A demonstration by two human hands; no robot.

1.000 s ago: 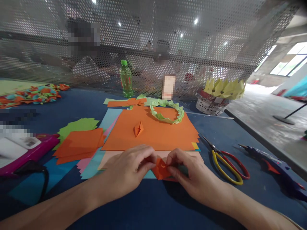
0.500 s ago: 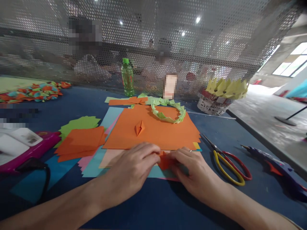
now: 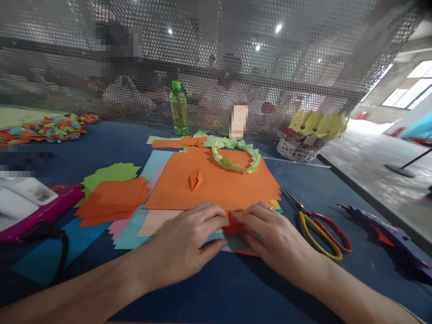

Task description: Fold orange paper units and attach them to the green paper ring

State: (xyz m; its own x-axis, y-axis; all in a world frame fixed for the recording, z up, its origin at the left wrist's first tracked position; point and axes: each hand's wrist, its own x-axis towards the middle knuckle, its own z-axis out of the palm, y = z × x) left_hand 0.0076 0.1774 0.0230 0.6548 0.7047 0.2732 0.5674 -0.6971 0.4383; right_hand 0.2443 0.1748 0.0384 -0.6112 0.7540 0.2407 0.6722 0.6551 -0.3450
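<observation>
My left hand (image 3: pixel 189 243) and my right hand (image 3: pixel 272 236) meet low at the table's front, both pressing down on a small folded orange paper piece (image 3: pixel 232 223). Fingertips of both hands pinch and flatten it against the paper stack; most of the piece is hidden under them. A ring shows on my right hand. Just beyond lies a large orange sheet (image 3: pixel 229 186) with a finished folded orange piece (image 3: pixel 195 180) on it and a green folded paper ring (image 3: pixel 236 155).
Scissors (image 3: pixel 319 229) with red and yellow handles and a blue glue gun (image 3: pixel 388 231) lie at right. Orange squares (image 3: pixel 113 202) over green paper sit left, by a pink case (image 3: pixel 40 211). A green bottle (image 3: pixel 178 110), a basket (image 3: pixel 299 148) of yellow pieces and a mesh screen stand behind.
The orange piece has gone from held slightly raised between my fingers to pressed flat on the stack. Both hands have moved slightly forward and lower.
</observation>
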